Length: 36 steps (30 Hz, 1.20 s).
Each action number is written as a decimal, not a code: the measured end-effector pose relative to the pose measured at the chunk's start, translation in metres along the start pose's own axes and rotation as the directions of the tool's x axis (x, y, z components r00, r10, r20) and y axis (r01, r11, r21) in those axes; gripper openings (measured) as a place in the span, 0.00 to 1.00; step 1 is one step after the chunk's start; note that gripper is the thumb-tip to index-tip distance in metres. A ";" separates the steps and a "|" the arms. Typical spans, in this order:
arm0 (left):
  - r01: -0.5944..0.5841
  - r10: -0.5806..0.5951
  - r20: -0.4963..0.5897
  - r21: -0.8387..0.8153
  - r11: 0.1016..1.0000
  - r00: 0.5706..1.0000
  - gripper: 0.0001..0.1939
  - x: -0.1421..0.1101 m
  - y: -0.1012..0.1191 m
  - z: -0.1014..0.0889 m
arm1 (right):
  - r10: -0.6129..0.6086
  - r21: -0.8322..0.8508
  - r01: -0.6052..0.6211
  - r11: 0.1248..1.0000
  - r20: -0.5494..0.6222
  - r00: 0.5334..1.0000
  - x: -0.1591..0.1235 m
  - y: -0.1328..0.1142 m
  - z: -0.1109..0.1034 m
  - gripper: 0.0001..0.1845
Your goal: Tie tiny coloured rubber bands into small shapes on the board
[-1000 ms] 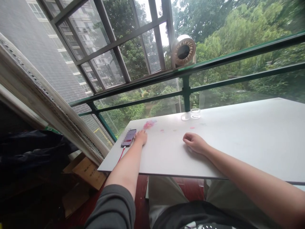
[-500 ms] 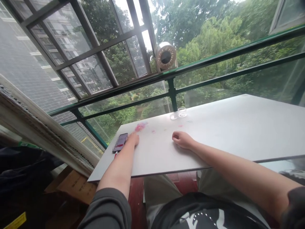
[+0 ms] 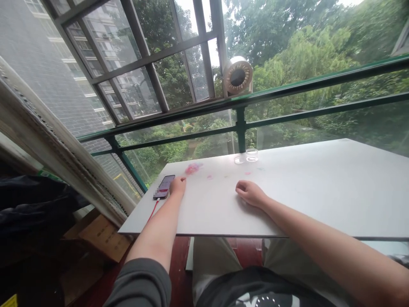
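My left hand [image 3: 178,186] rests on the white board [image 3: 313,192], its fingers curled, right beside a smartphone [image 3: 164,186] with a red cable [image 3: 153,211] at the board's left edge. Whether it touches the phone I cannot tell. My right hand [image 3: 251,192] lies on the board near the middle, fingers loosely curled in, nothing visible in them. Beyond the left hand is a small pink heap [image 3: 192,168], with a few tiny pink and green bits [image 3: 247,173] scattered to its right. Two small clear dishes [image 3: 251,154] stand at the board's far edge.
A green railing [image 3: 243,128] with glass panels runs right behind the board. A round fan-like device [image 3: 237,76] sits on its top rail. Cardboard boxes [image 3: 102,234] lie on the floor at lower left. My legs show under the board.
Only the view has swung, first one way and then back. Both hands stay in the same places on the board.
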<state>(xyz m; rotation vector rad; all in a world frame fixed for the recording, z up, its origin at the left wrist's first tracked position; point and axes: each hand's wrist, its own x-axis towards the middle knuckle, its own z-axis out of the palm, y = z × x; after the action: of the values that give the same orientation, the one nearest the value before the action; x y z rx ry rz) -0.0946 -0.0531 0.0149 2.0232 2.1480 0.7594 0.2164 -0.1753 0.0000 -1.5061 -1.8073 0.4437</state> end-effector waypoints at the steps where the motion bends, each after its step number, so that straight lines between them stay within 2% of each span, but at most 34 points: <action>1: -0.004 0.004 0.005 -0.004 1.000 1.000 0.15 0.000 0.000 0.000 | 0.004 0.001 -0.004 1.000 0.004 1.000 0.000 0.000 0.000 0.06; 5: -0.073 0.073 0.041 -0.009 0.997 0.996 0.18 0.006 0.001 0.001 | 0.016 0.008 -0.016 1.000 0.035 0.999 -0.001 -0.002 -0.001 0.06; 11: -0.232 0.230 0.059 0.047 0.971 0.971 0.38 0.027 0.006 0.007 | 0.027 0.033 -0.031 0.999 0.109 0.994 -0.005 -0.005 -0.005 0.08; 15: -0.310 0.298 0.112 0.108 0.945 0.948 0.45 0.054 0.012 0.017 | 0.079 0.082 -0.095 0.992 0.186 0.979 -0.009 -0.005 -0.007 0.08; 17: -0.398 0.373 0.175 0.136 0.907 0.911 0.45 0.070 0.019 0.023 | 0.082 0.103 -0.105 0.989 0.209 0.975 -0.010 -0.006 -0.007 0.09; 21: -0.568 0.520 0.300 0.098 0.817 0.800 0.41 0.101 0.039 0.033 | 0.111 0.137 -0.147 0.980 0.241 0.964 -0.013 -0.008 -0.008 0.11; 23: -0.609 0.565 0.327 0.042 0.792 0.757 0.37 0.112 0.047 0.038 | 0.133 0.157 -0.179 0.971 0.267 0.954 -0.014 -0.009 -0.010 0.12; 25: -0.625 0.593 0.325 -0.005 0.780 0.737 0.29 0.119 0.052 0.042 | 0.150 0.179 -0.208 0.961 0.293 0.944 -0.015 -0.009 -0.011 0.12; 27: -0.618 0.596 0.297 -0.027 0.786 0.746 0.21 0.122 0.051 0.046 | 0.160 0.197 -0.228 0.954 0.310 0.937 -0.016 -0.009 -0.011 0.12; 29: -0.590 0.578 0.253 -0.036 0.807 0.776 0.16 0.121 0.048 0.048 | 0.162 0.203 -0.235 0.951 0.321 0.933 -0.016 -0.008 -0.012 0.12; 32: -0.529 0.526 0.195 -0.038 0.848 0.828 0.13 0.115 0.039 0.048 | 0.158 0.198 -0.232 0.952 0.328 0.931 -0.017 -0.007 -0.013 0.13; 36: -0.456 0.456 0.150 -0.036 0.889 0.877 0.11 0.101 0.028 0.043 | 0.146 0.190 -0.216 0.958 0.326 0.934 -0.017 -0.007 -0.015 0.13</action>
<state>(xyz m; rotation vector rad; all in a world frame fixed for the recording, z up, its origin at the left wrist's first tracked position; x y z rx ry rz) -0.0637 0.0555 0.0152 2.5334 1.5997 0.6149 0.2227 -0.1956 0.0094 -1.5141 -1.7821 0.9910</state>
